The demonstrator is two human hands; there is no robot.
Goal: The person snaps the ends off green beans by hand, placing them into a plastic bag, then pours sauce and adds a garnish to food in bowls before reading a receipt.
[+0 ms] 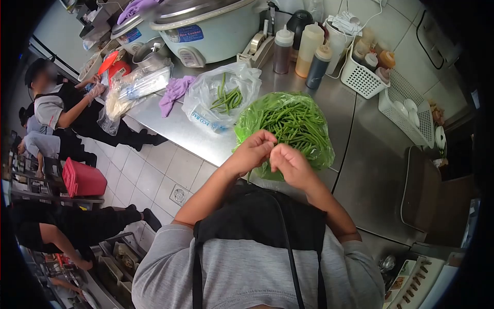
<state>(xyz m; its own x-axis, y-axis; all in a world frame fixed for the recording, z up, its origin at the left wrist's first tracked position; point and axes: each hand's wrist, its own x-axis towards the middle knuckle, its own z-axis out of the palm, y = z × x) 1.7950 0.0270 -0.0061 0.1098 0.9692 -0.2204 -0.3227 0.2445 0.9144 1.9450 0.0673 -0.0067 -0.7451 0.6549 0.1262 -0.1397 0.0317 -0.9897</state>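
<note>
My left hand [251, 152] and my right hand [289, 164] are close together at the near edge of an open green plastic bag [247, 122]. Both have their fingers pinched together; anything between them is too small or hidden to name. Green beans [296, 123] fill the green bag on the steel counter [213, 149]. Just left of it, a whitish translucent plastic bag [198, 105] lies open with fewer green beans [226, 99] inside.
Sauce bottles [310, 49] stand behind the green bag, with white baskets [363, 77] to their right. A large rice cooker [206, 38] and a purple cloth [174, 94] are at the back left. Co-workers [64, 105] stand at the left, near a red bin [85, 177].
</note>
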